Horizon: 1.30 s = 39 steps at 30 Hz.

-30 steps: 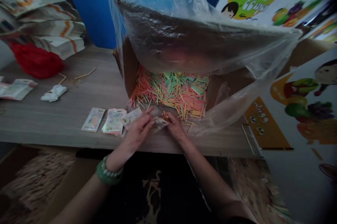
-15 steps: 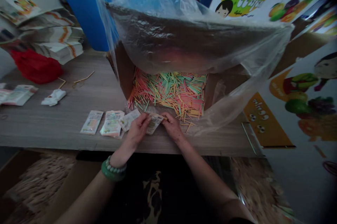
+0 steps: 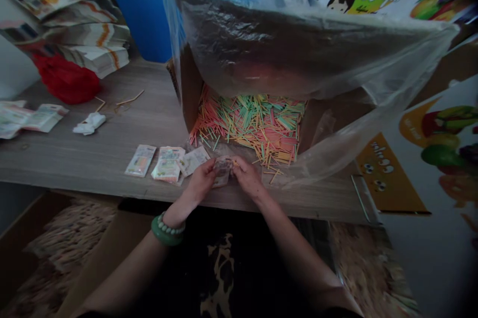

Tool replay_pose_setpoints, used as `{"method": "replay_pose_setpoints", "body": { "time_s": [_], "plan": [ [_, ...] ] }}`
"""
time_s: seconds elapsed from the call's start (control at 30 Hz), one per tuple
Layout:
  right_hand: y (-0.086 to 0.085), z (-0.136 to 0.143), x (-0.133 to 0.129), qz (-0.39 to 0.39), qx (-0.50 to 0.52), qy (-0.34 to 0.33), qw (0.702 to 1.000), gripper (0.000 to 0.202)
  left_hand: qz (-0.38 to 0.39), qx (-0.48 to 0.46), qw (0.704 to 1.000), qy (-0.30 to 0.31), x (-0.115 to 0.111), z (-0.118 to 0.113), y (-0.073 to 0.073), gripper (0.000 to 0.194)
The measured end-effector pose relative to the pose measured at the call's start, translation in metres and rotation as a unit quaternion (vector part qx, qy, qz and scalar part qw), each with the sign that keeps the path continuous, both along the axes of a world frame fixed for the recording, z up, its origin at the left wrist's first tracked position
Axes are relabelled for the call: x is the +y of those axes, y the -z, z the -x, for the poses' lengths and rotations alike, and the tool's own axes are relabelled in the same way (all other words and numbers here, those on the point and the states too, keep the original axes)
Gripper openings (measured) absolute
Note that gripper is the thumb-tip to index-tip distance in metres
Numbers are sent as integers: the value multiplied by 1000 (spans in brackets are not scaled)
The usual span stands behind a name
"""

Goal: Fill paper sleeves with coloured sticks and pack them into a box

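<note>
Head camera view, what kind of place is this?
Probably a small workroom or stockroom, judging by the plastic-draped cardboard box of colored sticks, the small printed packets lying on the table, and the stacked printed packaging at the far left.

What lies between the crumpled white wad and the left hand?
The head view shows grey tabletop beside the wad, then a row of small packets, the last beside the left hand.

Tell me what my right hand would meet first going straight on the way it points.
Your right hand would likely meet the small packet right by its fingertips; past it, the colored sticks seem roughly in line, though depth is unclear.
</note>
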State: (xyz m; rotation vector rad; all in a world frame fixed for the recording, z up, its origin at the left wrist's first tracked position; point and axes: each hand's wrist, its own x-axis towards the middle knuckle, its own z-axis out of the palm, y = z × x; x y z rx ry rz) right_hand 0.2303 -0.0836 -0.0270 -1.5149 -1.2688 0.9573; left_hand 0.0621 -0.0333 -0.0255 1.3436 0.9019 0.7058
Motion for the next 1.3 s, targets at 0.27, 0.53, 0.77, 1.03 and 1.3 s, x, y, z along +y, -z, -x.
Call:
{"method": "replay_pose_setpoints", "body": {
  "time_s": [0.27,0.53,0.77,1.03,1.3],
  "plan": [
    [2,3,-2,-22,29,22,999,15,6,19,999,-27,0,2,-1,23],
    [19,-3,-3,-27,12,20,999,18,13,55,997,-46,1,12,-13,33],
    [-5,-8,-4,-48,117,77,989,22,-28,124,991,-41,-4,15,-17,31],
    [-68,28,1,-153,180,81,968,23,-12,113,994,-2,-14,10,-29,39],
    [-56,38,-3,-170,175,43,969,19,133,40,989,57,-18,11,-43,28]
  ]
}}
